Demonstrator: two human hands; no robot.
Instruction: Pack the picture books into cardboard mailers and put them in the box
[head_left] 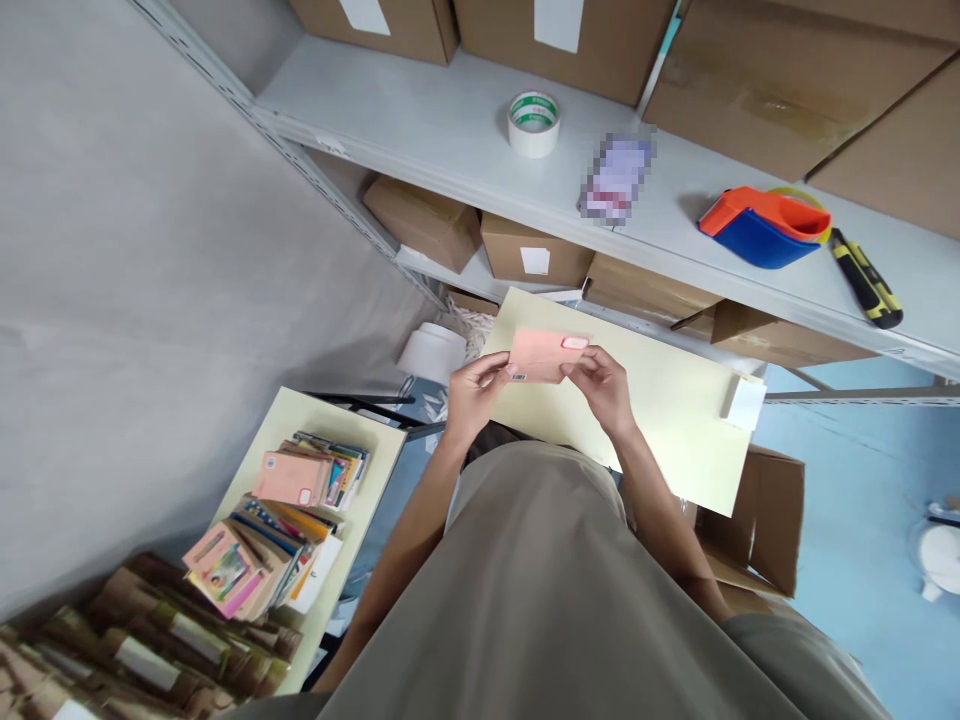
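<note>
A thin pink notebook (546,352) is held up over the pale yellow table (667,430) in front of me. It carries a barcode at its lower left corner and a red-edged white label at the upper right. My left hand (474,393) pinches its left edge between thumb and fingers. On the opposite side, my right hand (606,392) grips the right edge in the same way. A small white box (744,402) stands at the table's right end.
A grey shelf (450,120) ahead bears a tape roll (533,124), a blurred phone (617,180), an orange-blue tape dispenser (765,228), a utility knife (867,278) and cardboard boxes (570,45). Left, a side table (367,450) holds book stacks (292,478). An open carton (776,520) sits right.
</note>
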